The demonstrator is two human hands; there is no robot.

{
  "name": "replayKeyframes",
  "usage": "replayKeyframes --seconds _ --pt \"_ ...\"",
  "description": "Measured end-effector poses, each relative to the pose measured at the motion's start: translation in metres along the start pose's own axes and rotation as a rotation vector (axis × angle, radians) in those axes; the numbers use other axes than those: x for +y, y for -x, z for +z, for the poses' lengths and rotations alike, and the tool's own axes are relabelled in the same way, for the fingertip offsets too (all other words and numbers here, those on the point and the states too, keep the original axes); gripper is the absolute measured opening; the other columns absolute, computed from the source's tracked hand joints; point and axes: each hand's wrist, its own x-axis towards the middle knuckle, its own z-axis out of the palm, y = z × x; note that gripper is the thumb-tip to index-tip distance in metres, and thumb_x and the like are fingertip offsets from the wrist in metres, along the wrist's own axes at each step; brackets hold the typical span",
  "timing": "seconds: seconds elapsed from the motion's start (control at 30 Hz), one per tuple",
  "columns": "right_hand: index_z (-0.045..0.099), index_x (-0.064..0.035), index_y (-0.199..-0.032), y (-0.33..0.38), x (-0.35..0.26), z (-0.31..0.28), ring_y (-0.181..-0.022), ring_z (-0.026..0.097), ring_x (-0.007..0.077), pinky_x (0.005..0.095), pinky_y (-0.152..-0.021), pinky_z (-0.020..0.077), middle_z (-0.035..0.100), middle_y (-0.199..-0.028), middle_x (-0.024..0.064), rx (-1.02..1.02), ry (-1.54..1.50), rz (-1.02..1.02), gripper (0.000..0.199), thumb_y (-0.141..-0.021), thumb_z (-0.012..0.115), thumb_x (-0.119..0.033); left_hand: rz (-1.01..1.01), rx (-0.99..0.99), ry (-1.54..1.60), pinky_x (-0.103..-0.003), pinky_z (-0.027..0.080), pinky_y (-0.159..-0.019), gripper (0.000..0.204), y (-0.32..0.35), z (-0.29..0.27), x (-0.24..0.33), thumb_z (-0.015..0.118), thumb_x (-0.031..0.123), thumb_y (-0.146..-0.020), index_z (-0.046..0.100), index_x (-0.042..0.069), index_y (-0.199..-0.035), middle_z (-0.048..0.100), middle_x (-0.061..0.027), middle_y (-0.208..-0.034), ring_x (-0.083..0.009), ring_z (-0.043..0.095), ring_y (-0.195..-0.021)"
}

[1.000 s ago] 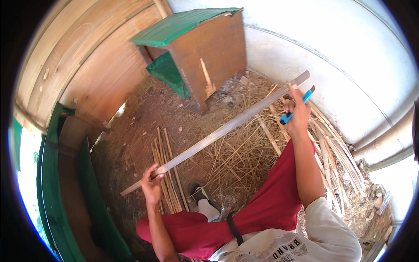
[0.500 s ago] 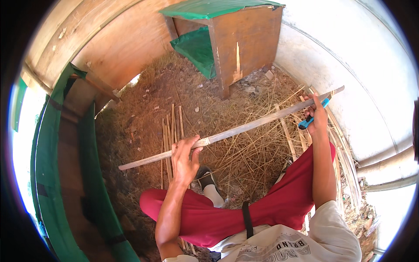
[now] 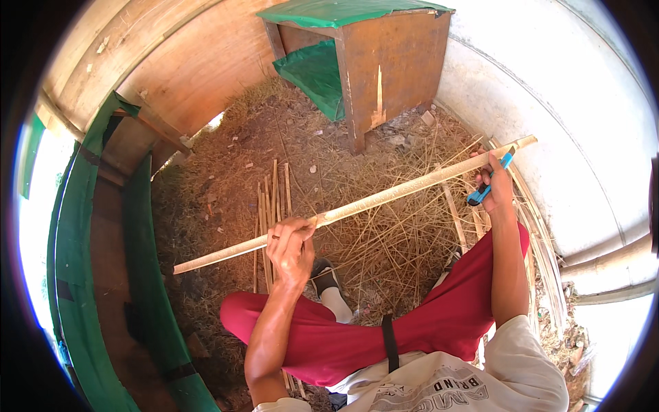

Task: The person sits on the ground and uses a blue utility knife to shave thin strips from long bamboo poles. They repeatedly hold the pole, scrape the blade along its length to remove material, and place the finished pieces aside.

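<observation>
A long split bamboo strip (image 3: pixel 398 192) slants across in front of me, its pale inner face showing. Its lower end reaches out to the left, and the other end rises to the right. My left hand (image 3: pixel 290 253) is closed round it left of its middle. Near the far right end, my right hand (image 3: pixel 497 189) grips the strip with its fingers. That same hand also holds a blue utility knife (image 3: pixel 477 196), lying across the palm with one end beside the strip. Whether the blade is out is too small to tell.
Thin bamboo shavings (image 3: pixel 384 240) litter the ground ahead. Several narrow strips (image 3: pixel 274 192) lie left of them, and longer ones (image 3: pixel 549 275) along the right wall. A wooden cabinet with a green cover (image 3: pixel 395 69) stands ahead; green-edged shelving (image 3: pixel 72 275) is at left.
The bamboo strip has turned over in my hands, from its greyish face to its pale one. Its left end has shifted slightly left. The knife stays in my right hand.
</observation>
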Motion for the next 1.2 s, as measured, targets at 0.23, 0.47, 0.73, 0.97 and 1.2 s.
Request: replayKeyframes --seconds 0.23,0.47,0.73,0.97,1.2 --pt "0.060 0.0006 -0.116 0.000 0.004 -0.002 -0.055 0.037 0.0035 0.0210 -0.057 0.0468 0.069 -0.104 0.0096 0.009 0.010 0.031 0.029 -0.099 0.059 -0.022 -0.019 -0.004 -0.029 -0.037 0.049 -0.072 0.026 0.003 0.002 0.003 0.079 -0.009 -0.066 0.060 0.006 -0.074 0.067 -0.0069 -0.100 -0.0237 0.065 -0.086" --pt "0.055 -0.0025 -0.125 -0.004 0.005 -0.001 -0.054 0.037 0.0022 0.0183 -0.061 0.0496 0.065 -0.116 0.0063 -0.011 -0.090 0.079 0.035 -0.100 0.059 -0.027 -0.021 -0.039 -0.051 -0.039 0.051 -0.073 0.024 0.005 0.006 0.003 0.079 -0.008 -0.068 0.060 0.005 -0.075 0.065 -0.0099 -0.107 -0.0263 0.065 -0.088" --pt "0.059 -0.0050 -0.114 -0.002 0.007 0.002 -0.054 0.037 0.0029 0.0211 -0.064 0.0491 0.068 -0.111 0.0083 -0.024 -0.154 0.030 0.025 -0.099 0.061 -0.024 -0.034 -0.073 -0.042 -0.040 0.053 -0.074 0.023 0.009 0.008 0.001 0.076 -0.012 -0.070 0.060 0.004 -0.077 0.063 -0.0127 -0.110 -0.0280 0.066 -0.089" --pt "0.060 -0.0088 -0.113 -0.004 0.012 -0.001 -0.056 0.037 0.0044 0.0319 -0.078 0.0508 0.068 -0.110 0.0064 -0.014 -0.167 0.056 0.022 -0.099 0.060 -0.025 -0.103 -0.152 -0.014 -0.040 0.055 -0.079 0.042 0.012 0.008 -0.001 0.076 -0.012 -0.069 0.060 0.005 -0.104 0.058 -0.0164 -0.118 -0.0329 0.064 -0.100" --pt "0.060 -0.0083 -0.114 -0.009 0.010 0.000 -0.057 0.037 0.0054 0.0334 -0.078 0.0525 0.070 -0.110 0.0094 0.015 -0.140 0.018 0.023 -0.098 0.061 -0.026 -0.209 -0.486 -0.061 -0.043 0.052 -0.086 0.058 -0.002 0.005 0.004 0.087 0.011 -0.069 0.059 0.007 -0.120 0.060 -0.0162 -0.121 -0.0323 0.060 -0.110"
